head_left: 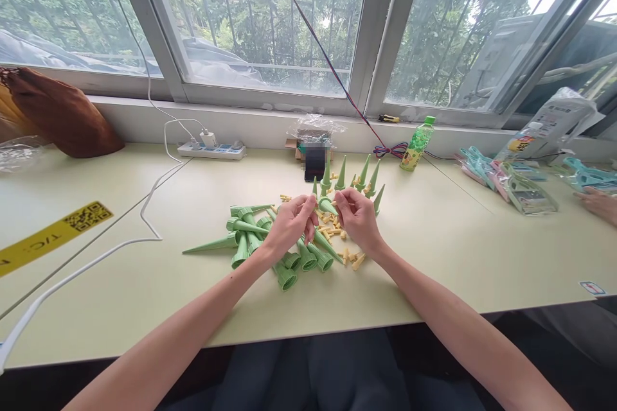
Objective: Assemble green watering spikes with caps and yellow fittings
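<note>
A green plastic watering spike [328,207] lies between my two hands, its narrow end reaching toward the right fingers. My right hand [357,215] is closed in a pinch at that spike. Beside it my left hand [294,219] has thumb and fingertips pressed together; whatever they hold is too small to make out. Under and around the left hand lies a pile of green spikes [250,228], their threaded open ends showing. Small yellow valve pieces [332,231] are scattered below the hands. Behind the right hand, several green spikes [342,173] stand point up, some with yellow pieces at their bases.
At the back are a power strip [212,149], a black phone-like object [315,164] and a green bottle [417,144]. A white cable [149,205] crosses the left side. Bagged pastel plastic items [525,189] lie right, near another person's hand [598,204].
</note>
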Available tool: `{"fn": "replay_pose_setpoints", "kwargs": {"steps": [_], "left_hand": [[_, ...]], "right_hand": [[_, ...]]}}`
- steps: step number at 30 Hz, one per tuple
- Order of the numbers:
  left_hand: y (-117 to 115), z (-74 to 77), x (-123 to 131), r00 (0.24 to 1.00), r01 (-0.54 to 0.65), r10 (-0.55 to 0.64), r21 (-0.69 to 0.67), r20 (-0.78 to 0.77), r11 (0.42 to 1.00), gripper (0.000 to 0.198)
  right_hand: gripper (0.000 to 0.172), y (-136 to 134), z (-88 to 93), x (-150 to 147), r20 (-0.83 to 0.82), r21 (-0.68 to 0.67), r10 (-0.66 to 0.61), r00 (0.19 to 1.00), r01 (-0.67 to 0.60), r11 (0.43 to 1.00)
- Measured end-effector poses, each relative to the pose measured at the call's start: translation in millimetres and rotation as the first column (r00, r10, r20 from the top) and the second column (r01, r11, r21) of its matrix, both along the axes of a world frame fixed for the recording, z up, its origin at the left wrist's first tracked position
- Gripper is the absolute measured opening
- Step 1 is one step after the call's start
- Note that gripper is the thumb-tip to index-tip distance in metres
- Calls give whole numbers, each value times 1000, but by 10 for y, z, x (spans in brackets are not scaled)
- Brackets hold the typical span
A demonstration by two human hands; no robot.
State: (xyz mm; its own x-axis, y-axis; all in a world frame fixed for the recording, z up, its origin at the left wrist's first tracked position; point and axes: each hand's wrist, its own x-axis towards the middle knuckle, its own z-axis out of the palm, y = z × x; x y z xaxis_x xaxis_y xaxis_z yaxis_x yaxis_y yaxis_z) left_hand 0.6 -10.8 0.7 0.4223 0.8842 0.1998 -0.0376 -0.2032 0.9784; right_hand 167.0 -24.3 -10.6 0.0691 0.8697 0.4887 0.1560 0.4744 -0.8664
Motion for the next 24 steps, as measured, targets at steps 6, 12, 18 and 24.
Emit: {"fn": "replay_pose_setpoints", "kwargs": {"steps": [6,12,18,24], "left_hand": [[-14,7,4,992,123,-117,-129,49,984,38],[-5,3,4,977,205,-185,-248,102,947,43],[-34,63,15,973,224,-198,-302,116,927,46],[-43,77,8,972,231,-204,-322,116,918,43]], "right_hand": [[33,-20,-1,6,32,15,17,999,-18,1000],[30,-25,4,7,30,65,0,1000,-2,998],[28,-24,-2,8,62,81,26,998,-31,996],[28,-13,-23,13,64,96,21,998,-27,995]]}}
